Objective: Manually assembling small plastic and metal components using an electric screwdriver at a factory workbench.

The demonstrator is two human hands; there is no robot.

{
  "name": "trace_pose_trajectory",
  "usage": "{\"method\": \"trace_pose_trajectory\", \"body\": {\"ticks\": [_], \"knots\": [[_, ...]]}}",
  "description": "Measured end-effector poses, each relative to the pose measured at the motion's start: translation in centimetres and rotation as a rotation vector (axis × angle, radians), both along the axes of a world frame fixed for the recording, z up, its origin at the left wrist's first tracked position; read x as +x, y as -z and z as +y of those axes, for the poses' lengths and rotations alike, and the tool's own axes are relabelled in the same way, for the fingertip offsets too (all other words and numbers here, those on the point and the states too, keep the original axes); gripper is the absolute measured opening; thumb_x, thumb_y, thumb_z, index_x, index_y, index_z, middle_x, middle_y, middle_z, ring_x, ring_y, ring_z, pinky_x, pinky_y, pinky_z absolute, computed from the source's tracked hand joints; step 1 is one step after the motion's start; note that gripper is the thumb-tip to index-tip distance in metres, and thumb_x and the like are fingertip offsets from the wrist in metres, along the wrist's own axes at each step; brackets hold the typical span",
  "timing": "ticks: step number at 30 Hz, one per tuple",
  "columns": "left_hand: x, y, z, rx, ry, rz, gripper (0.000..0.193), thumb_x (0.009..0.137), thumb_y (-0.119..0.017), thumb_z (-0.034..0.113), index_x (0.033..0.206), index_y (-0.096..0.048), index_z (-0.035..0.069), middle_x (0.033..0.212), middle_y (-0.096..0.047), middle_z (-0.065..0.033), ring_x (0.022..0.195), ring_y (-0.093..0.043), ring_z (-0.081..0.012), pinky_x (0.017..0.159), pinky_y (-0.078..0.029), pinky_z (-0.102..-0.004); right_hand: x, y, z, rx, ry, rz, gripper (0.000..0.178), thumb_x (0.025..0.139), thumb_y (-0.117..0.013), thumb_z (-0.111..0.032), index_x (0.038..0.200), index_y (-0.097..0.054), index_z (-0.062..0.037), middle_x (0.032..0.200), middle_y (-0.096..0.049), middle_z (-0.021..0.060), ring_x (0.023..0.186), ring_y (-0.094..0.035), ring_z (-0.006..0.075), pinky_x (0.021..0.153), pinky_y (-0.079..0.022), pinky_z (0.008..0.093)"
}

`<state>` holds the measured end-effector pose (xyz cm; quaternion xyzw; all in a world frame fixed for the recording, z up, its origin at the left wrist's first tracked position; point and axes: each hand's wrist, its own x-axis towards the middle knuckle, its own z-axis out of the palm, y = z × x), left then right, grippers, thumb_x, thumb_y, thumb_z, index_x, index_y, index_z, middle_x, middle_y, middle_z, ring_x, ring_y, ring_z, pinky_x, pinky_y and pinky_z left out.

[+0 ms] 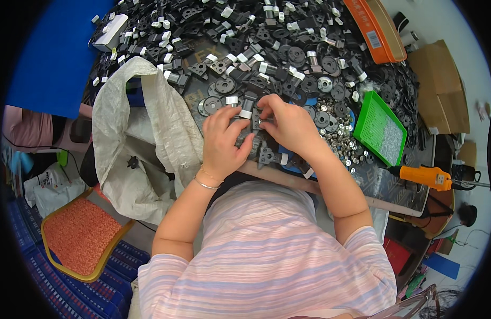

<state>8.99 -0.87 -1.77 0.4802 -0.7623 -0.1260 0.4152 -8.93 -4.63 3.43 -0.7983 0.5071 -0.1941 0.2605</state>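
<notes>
At the table's near edge my left hand (223,142) is open, its thumb and index finger apart. Its fingertips rest close to a black plastic fitting with a white cap (246,114). Facing it, my right hand (290,125) curls its index finger and thumb around a small black plastic plate (255,120). A shiny bit of metal shows at those fingertips, partly hidden. Just below, a grey triangular bracket with a white end (267,156) lies near the edge. Round black discs (225,85) sit beyond my left fingers.
Black fittings with white caps (261,34) heap across the far table. Small metal pieces (344,141) lie right, beside a green tray (366,133) of tiny silver parts. An orange electric screwdriver (426,177) lies at the right edge; a white woven sack (108,127) gapes at left.
</notes>
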Motion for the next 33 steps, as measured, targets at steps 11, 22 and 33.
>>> {"method": "trace_pose_trajectory", "body": {"ticks": [11,22,33], "knots": [[-0.4,-0.2,0.0,0.059,-0.018,-0.161,0.041,0.074,-0.070,0.027,0.113,-0.064,0.016,0.129,-0.048,-0.0136,0.122,-0.041,-0.0326,0.101,-0.029,-0.0455,0.0,-0.2,-0.6,0.079,-0.024,-0.013,0.036,0.073,-0.066,0.001,0.104,-0.049,-0.0039,0.078,-0.065,0.0098,0.073,-0.065,0.0281,0.064,-0.049,0.0361],[-0.5,-0.2,-0.2,0.049,-0.022,-0.160,0.040,0.074,-0.069,0.027,0.113,-0.065,0.016,0.129,-0.048,-0.0138,0.122,-0.040,-0.0327,0.102,-0.028,-0.0455,-2.1,-2.2,0.7,0.525,-0.086,-0.237,0.028,0.078,-0.063,0.004,0.099,-0.046,-0.0031,0.078,-0.059,0.0022,0.062,-0.052,0.0073,0.056,-0.042,0.0230],[-0.6,-0.3,0.0,0.044,-0.037,-0.173,0.041,0.075,-0.069,0.027,0.114,-0.064,0.017,0.128,-0.048,-0.0141,0.122,-0.041,-0.0330,0.101,-0.029,-0.0454,-1.2,-1.2,2.6,0.044,-0.198,0.336,0.015,0.072,-0.065,-0.008,0.084,-0.055,-0.0112,0.066,-0.061,0.0100,0.065,-0.063,0.0317,0.055,-0.047,0.0429]]}}
